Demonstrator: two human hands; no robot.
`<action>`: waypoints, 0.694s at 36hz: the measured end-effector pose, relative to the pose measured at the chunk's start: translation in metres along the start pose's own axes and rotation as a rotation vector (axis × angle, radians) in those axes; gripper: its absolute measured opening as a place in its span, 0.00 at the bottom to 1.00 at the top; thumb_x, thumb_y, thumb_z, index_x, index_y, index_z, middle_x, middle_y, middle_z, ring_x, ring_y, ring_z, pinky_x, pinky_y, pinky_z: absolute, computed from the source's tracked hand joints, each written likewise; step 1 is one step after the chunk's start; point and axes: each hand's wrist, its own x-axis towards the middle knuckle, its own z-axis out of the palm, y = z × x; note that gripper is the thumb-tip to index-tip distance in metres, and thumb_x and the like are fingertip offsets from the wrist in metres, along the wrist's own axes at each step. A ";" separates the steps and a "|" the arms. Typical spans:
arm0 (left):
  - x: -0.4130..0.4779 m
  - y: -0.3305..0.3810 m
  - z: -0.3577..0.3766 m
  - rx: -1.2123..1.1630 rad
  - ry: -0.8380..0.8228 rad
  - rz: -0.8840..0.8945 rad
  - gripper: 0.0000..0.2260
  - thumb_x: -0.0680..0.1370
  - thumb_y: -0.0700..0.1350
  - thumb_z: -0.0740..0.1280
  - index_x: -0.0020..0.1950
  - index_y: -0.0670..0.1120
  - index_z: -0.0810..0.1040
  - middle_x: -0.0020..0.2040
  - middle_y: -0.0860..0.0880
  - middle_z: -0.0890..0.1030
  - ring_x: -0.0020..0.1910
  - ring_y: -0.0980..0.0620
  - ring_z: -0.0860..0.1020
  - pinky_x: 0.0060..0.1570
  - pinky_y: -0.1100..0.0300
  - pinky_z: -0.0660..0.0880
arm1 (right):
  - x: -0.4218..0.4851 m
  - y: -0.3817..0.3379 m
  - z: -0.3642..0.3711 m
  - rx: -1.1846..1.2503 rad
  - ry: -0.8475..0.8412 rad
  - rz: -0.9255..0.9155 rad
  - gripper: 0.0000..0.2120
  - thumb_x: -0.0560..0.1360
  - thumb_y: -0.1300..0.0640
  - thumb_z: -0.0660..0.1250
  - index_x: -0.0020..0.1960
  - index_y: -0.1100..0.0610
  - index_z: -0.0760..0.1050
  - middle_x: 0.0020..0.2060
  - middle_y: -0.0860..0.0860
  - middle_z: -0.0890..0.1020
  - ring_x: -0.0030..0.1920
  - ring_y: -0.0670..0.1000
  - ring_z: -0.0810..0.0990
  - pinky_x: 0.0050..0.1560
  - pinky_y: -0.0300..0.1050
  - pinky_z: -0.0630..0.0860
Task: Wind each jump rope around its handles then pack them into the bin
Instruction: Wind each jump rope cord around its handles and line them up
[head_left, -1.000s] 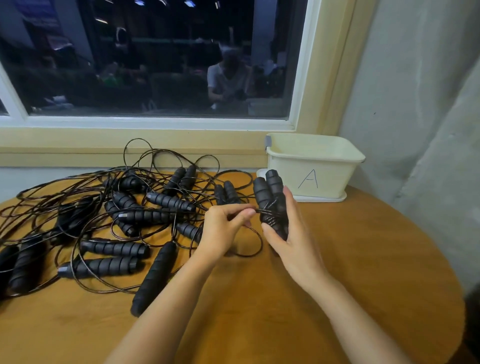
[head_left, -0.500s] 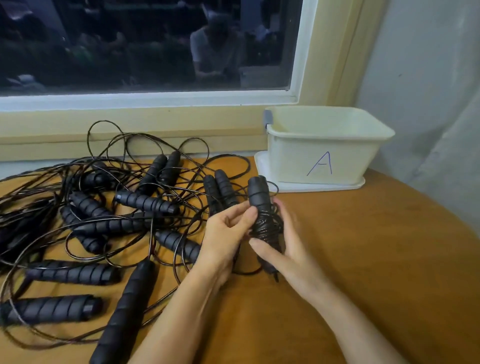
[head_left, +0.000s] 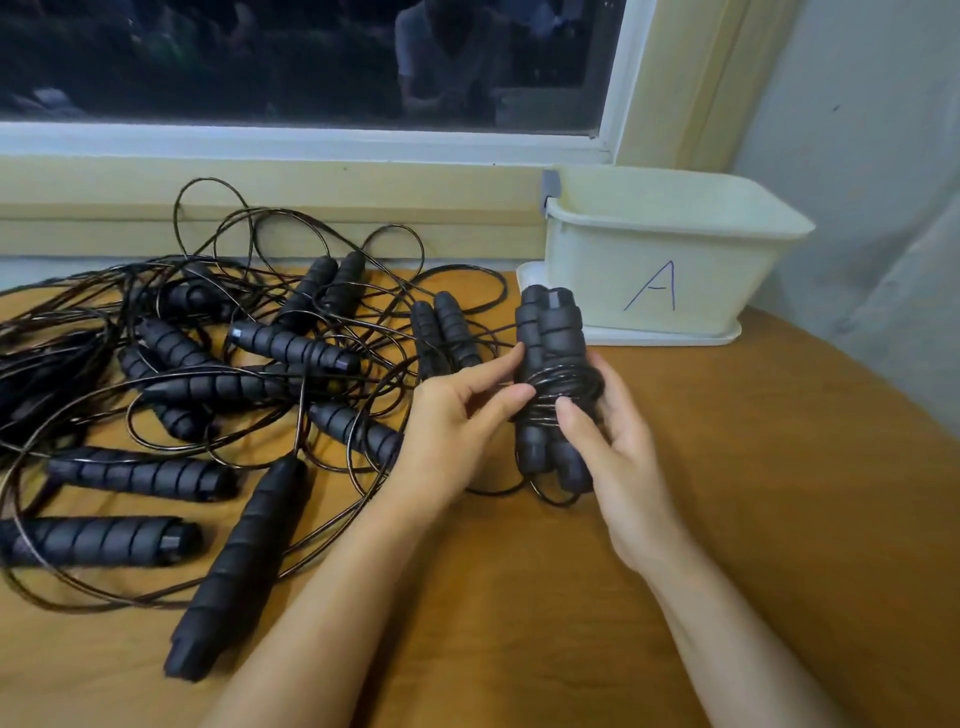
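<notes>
A pair of black ribbed jump rope handles (head_left: 551, 338) stands nearly upright above the table, with thin black cord wound several times round its middle. My right hand (head_left: 618, 457) grips the pair from the right, thumb across the coils. My left hand (head_left: 457, 415) touches the left side of the pair, thumb and forefinger at the wound cord. A short loop of cord hangs loose under the handles. The cream bin (head_left: 670, 249), marked with a blue letter A, stands just behind and to the right.
A tangle of several more black jump ropes (head_left: 218, 384) with loose cords covers the left half of the round wooden table (head_left: 753, 519). The bin sits on a white lid. A window sill runs along the back, a grey wall on the right.
The loose loop of cord got shorter as more turns went round the handles. My left hand moved from pulling the cord to resting against the bundle. The camera came closer.
</notes>
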 end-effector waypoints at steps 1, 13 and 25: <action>0.000 -0.001 0.000 0.024 0.004 0.010 0.17 0.78 0.38 0.69 0.67 0.42 0.76 0.59 0.52 0.81 0.59 0.63 0.79 0.61 0.65 0.74 | 0.000 0.000 -0.001 0.013 0.003 0.011 0.25 0.79 0.56 0.66 0.74 0.52 0.65 0.65 0.49 0.79 0.66 0.48 0.77 0.63 0.42 0.74; 0.004 0.003 -0.001 -0.286 -0.050 -0.227 0.20 0.80 0.38 0.64 0.73 0.43 0.70 0.61 0.47 0.82 0.60 0.54 0.80 0.56 0.61 0.78 | -0.002 -0.003 0.005 0.156 -0.034 0.093 0.22 0.78 0.57 0.62 0.72 0.56 0.68 0.62 0.52 0.81 0.63 0.52 0.80 0.58 0.42 0.77; -0.006 0.006 0.013 -0.114 -0.162 -0.067 0.21 0.77 0.33 0.68 0.68 0.47 0.73 0.57 0.53 0.83 0.58 0.60 0.80 0.56 0.67 0.76 | 0.011 -0.019 -0.011 0.065 0.099 0.094 0.18 0.74 0.48 0.70 0.61 0.55 0.78 0.51 0.51 0.85 0.54 0.50 0.83 0.53 0.44 0.77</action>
